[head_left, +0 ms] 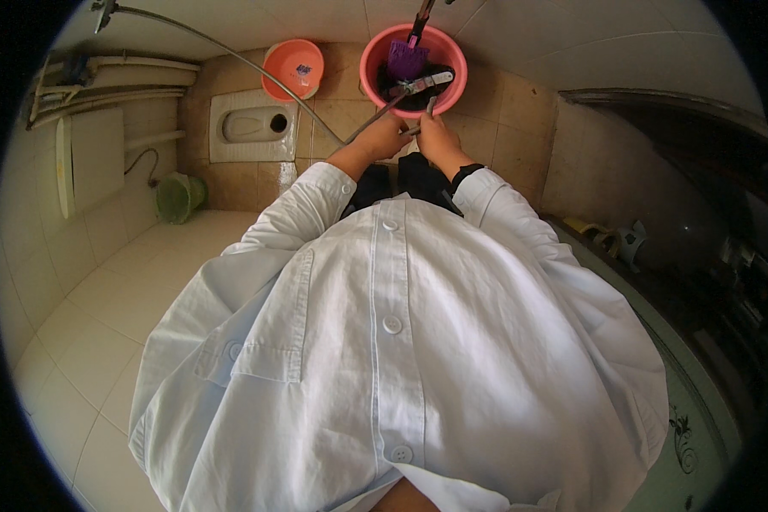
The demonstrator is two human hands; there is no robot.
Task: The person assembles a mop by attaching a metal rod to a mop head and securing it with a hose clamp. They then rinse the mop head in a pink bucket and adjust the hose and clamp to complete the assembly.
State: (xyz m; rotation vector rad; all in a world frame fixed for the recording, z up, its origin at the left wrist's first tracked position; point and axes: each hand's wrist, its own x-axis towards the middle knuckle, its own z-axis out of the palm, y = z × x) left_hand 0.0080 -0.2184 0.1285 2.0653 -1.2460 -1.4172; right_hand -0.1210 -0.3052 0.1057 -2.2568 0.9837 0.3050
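My left hand (385, 137) is closed just below a pink bucket (370, 94). A thin grey hose (230, 61) bends beside its wrist and runs up to a silver-white piece (427, 83) lying across the bucket. What the left fingers hold is partly hidden. My right hand (440, 141) is close beside it, fingers closed round a narrow grey piece (432, 104) that points up at the bucket's near rim. Inside the bucket are dark contents and a purple brush-like head (408, 60) on a black handle (420, 24).
An orange-pink basin (275, 66) is left of the bucket, beside a squat toilet (224, 155) in the brown tiled floor. Pipes (136, 94) line the left wall above a green bin (176, 198). A glass-topped surface (700, 401) lies at the right.
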